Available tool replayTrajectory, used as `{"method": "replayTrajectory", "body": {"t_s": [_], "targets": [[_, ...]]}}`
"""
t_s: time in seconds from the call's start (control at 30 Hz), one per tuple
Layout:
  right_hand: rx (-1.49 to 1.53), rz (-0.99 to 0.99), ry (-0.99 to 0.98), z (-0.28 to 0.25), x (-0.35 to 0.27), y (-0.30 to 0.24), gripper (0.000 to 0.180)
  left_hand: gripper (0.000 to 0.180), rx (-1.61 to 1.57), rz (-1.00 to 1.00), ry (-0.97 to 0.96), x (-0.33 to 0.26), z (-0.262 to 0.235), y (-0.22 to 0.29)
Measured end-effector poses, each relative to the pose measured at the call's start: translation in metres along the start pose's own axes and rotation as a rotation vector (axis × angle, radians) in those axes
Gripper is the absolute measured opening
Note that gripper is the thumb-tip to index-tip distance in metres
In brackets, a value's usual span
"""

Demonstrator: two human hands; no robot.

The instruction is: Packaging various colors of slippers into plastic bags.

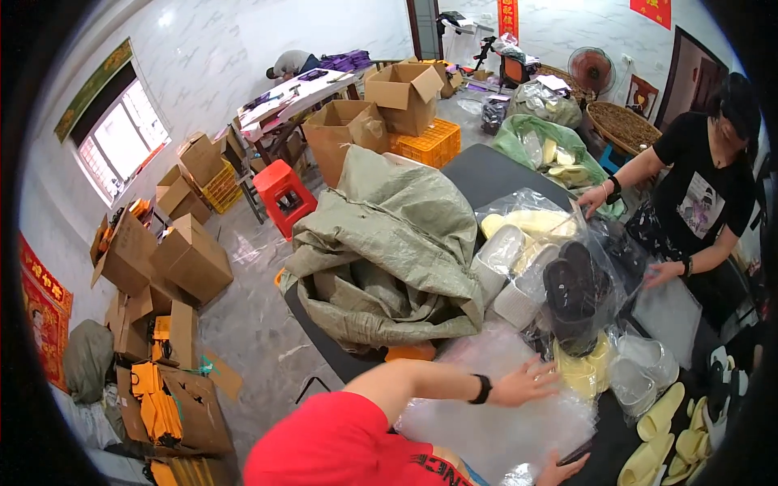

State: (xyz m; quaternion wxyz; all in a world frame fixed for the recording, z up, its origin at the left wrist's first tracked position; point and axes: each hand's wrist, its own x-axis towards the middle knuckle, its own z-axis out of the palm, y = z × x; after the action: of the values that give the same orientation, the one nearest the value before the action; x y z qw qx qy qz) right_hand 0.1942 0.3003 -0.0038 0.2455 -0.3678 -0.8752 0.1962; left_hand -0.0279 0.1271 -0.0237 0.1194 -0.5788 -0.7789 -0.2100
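Note:
My left hand (525, 382), with a black band at the wrist, reaches over a spread of clear plastic bags (478, 421) on the dark table; its fingers are stretched apart. At the lower edge of the view, my right hand (559, 470) is by the near edge of the bags, thumb and fingers apart, partly cut off by the frame. Just beyond the left hand are yellow slippers (585, 366) and white slippers (640, 373) in clear bags. Behind them, a large clear bag holds black slippers (569, 279), white slippers (525, 301) and yellow slippers (531, 223).
A crumpled grey-green woven sack (397, 251) covers the table's left part. Loose yellow slippers (660, 421) lie at the right. Across the table a person in black (701, 170) handles clear bags. A red stool (284, 197) and cardboard boxes (190, 259) stand left.

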Motion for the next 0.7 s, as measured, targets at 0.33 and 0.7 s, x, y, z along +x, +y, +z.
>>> {"method": "replayTrajectory", "body": {"t_s": [0.33,0.7], "targets": [[-0.387,-0.666,-0.592,0.027,0.032,-0.013,0.073,0.084,-0.333,0.127,-0.515,-0.127,-0.064,0.049],[-0.198,-0.215,-0.605,0.012,0.004,0.004,0.079,0.068,-0.235,0.028,-0.642,-0.116,-0.05,0.043]]}}
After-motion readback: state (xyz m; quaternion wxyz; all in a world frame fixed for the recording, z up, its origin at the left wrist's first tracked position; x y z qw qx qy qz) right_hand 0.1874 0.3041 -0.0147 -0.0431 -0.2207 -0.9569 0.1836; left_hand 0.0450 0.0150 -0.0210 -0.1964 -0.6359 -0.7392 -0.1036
